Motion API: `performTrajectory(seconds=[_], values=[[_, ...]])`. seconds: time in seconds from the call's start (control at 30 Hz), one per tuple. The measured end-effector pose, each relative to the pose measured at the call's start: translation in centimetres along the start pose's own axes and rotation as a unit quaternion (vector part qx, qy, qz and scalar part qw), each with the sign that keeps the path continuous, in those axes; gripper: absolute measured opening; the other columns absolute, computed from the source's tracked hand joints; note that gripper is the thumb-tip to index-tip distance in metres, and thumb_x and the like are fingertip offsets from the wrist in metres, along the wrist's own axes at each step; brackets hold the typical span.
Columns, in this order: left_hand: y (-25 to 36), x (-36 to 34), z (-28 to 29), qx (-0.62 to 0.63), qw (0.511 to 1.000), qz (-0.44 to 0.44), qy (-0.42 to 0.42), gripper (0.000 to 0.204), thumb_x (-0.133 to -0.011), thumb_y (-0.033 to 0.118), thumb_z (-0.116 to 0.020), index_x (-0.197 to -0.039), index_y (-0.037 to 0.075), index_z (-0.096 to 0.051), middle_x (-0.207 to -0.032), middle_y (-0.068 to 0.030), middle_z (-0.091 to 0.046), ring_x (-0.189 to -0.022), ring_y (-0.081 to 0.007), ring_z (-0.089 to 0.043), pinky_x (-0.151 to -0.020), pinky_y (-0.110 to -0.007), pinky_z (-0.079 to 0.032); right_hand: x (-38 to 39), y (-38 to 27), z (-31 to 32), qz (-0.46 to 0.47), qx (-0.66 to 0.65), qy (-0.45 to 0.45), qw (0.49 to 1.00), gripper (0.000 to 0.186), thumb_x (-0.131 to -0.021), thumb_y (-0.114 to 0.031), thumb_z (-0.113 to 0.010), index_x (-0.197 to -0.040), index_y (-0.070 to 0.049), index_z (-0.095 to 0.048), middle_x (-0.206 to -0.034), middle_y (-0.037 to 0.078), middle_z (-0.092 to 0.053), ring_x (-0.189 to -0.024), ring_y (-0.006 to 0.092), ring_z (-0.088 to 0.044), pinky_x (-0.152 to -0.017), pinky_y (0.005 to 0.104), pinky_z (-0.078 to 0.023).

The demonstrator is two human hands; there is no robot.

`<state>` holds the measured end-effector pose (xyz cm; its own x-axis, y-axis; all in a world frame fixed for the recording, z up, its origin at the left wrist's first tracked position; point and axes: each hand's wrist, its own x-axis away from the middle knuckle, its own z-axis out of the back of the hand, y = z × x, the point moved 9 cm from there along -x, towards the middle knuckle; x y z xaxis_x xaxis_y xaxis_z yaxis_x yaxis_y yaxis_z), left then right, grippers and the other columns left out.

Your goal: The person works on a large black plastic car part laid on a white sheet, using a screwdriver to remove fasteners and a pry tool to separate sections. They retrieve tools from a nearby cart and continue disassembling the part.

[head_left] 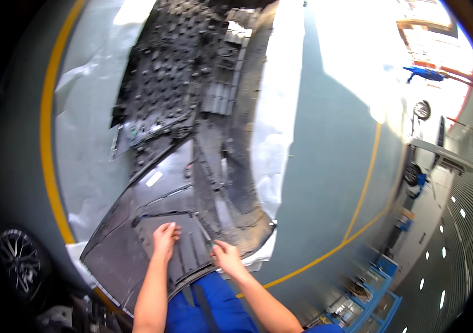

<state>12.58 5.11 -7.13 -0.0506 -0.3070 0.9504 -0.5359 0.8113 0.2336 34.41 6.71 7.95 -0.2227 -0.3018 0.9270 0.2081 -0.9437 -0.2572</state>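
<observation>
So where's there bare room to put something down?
The floor on the right, between the white sheet and yellow line. Also the pale strip of sheet left of the dark panels. Those overlapping panels, under left hand and right hand, are crowded.

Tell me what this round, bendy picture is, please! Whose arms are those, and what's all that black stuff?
There's no robot here. The arms belong to a person in blue clothes, who wears the camera on their head. It looks down through a very wide fisheye lens, which bends straight lines near the edge.

The black stuff is a big dark panel near the person, with bumpy black pieces farther away. They look like vehicle parts, lying on a white sheet on the floor.

The left hand is over the panel, fingers curled. The right hand is beside it, fingertips together. Any small thing they hold is too tiny to make out.
</observation>
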Motion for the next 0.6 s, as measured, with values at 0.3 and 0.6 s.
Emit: performTrajectory(seconds=[0.3, 0.6], values=[[0.1, 0.3, 2.3, 0.201, 0.978, 0.056, 0.016, 0.018, -0.101, 0.021, -0.063, -0.101, 0.003, -0.064, -0.095, -0.0118, -0.07, -0.076, -0.0152, -0.062, -0.061, -0.026, -0.048, 3.3, -1.4, -3.8, 0.116, 0.101, -0.103, 0.983, 0.037, -0.098, -0.014, -0.064, -0.131, 0.002, -0.062, -0.086, 0.007, -0.071, -0.057, 0.0061, -0.051, -0.051, 0.024, -0.042], [0.0, 0.1, 2.6, 0.207, 0.978, 0.039, 0.005, 0.017, -0.102, 0.018, -0.059, -0.101, 0.002, -0.063, -0.094, -0.012, -0.068, -0.073, -0.0134, -0.058, -0.063, -0.026, -0.049, 3.5, -1.0, -3.7, 0.083, 0.13, -0.08, 0.985, 0.038, -0.096, -0.021, -0.064, -0.127, 0.0, -0.066, -0.101, 0.021, -0.074, -0.097, 0.026, -0.072, -0.087, 0.0353, -0.053]])
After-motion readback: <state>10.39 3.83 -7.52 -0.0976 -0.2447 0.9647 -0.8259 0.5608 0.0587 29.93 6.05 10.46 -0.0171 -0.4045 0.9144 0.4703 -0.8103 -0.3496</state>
